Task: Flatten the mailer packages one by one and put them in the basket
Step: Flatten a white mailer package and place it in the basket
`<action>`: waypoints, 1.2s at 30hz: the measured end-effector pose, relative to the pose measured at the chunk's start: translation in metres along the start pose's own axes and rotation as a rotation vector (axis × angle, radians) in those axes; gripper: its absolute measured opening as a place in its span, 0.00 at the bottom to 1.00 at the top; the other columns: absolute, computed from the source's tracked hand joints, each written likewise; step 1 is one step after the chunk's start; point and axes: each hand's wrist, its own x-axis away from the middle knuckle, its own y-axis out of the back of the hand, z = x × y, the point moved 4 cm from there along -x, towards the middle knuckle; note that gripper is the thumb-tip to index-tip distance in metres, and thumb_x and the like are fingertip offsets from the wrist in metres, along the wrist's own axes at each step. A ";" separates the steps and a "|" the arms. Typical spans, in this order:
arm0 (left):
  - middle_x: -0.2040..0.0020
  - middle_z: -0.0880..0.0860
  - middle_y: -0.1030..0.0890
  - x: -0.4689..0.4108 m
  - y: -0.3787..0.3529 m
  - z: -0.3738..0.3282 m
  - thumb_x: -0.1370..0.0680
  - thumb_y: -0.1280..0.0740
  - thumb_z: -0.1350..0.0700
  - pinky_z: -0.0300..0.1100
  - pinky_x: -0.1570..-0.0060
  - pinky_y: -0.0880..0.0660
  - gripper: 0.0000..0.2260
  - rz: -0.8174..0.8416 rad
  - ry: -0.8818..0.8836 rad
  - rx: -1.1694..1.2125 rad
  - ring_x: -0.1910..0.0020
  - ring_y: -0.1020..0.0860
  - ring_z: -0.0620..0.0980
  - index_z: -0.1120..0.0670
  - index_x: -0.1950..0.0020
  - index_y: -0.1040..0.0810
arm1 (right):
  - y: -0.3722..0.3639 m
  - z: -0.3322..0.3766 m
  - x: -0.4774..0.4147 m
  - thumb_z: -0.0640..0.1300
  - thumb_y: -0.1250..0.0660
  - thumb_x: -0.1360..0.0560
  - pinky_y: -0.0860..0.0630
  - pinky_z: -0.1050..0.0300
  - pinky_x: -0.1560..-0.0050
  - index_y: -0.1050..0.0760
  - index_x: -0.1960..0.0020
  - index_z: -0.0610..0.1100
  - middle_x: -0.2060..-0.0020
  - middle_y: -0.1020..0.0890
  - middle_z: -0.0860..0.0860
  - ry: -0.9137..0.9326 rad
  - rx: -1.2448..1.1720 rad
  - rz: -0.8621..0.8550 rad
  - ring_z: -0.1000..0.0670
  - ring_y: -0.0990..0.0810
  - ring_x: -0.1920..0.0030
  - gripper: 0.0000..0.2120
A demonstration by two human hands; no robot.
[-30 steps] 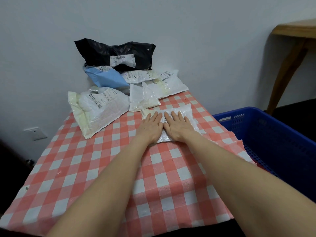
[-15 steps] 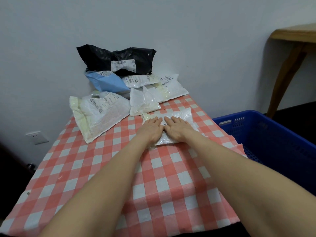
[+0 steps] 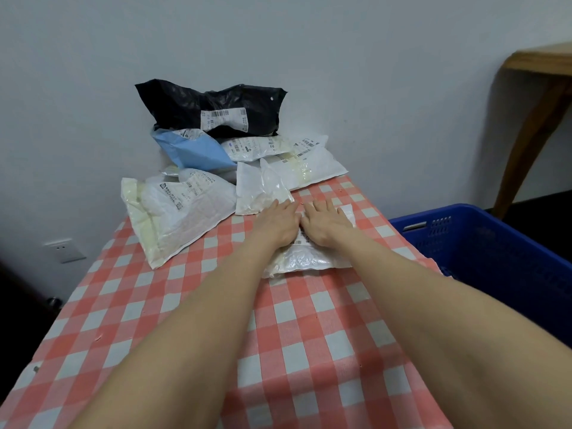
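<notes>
A small white mailer (image 3: 305, 258) lies on the red-and-white checked tablecloth (image 3: 278, 335), near the table's right side. My left hand (image 3: 277, 224) and my right hand (image 3: 325, 222) press flat on its far half, side by side, fingers straight and pointing away from me. The near half of the mailer shows below my wrists. The blue basket (image 3: 483, 252) stands to the right of the table, lower than the tabletop.
Several more mailers are piled at the table's far end by the wall: a black one (image 3: 213, 109), a blue one (image 3: 195, 150), a large white one (image 3: 173, 215) at left and smaller white ones (image 3: 260, 187). A wooden table (image 3: 538, 97) stands at far right.
Both hands have slid forward along the small white mailer toward its far edge, still pressing flat. More of its near half now shows.
</notes>
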 end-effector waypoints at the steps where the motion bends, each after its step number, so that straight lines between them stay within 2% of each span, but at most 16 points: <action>1: 0.22 0.52 0.46 0.000 -0.005 0.001 0.16 0.55 0.51 0.51 0.25 0.51 0.22 0.018 0.004 0.009 0.23 0.50 0.53 0.52 0.22 0.47 | -0.004 -0.001 -0.001 0.52 0.59 0.17 0.58 0.43 0.24 0.55 0.21 0.46 0.22 0.53 0.48 -0.003 -0.006 0.018 0.43 0.61 0.23 0.26; 14: 0.21 0.52 0.49 -0.001 -0.027 0.007 0.16 0.57 0.52 0.52 0.25 0.54 0.22 0.066 0.059 -0.001 0.23 0.50 0.54 0.50 0.22 0.47 | -0.017 -0.007 -0.004 0.54 0.59 0.18 0.60 0.43 0.24 0.55 0.21 0.49 0.21 0.53 0.49 -0.017 0.011 0.045 0.44 0.59 0.22 0.26; 36: 0.21 0.55 0.51 -0.002 -0.029 0.008 0.17 0.57 0.51 0.51 0.25 0.55 0.22 0.048 0.095 0.068 0.22 0.52 0.53 0.50 0.22 0.48 | -0.019 -0.008 -0.006 0.53 0.59 0.18 0.62 0.44 0.24 0.55 0.21 0.51 0.22 0.55 0.50 -0.018 0.012 0.050 0.45 0.61 0.22 0.26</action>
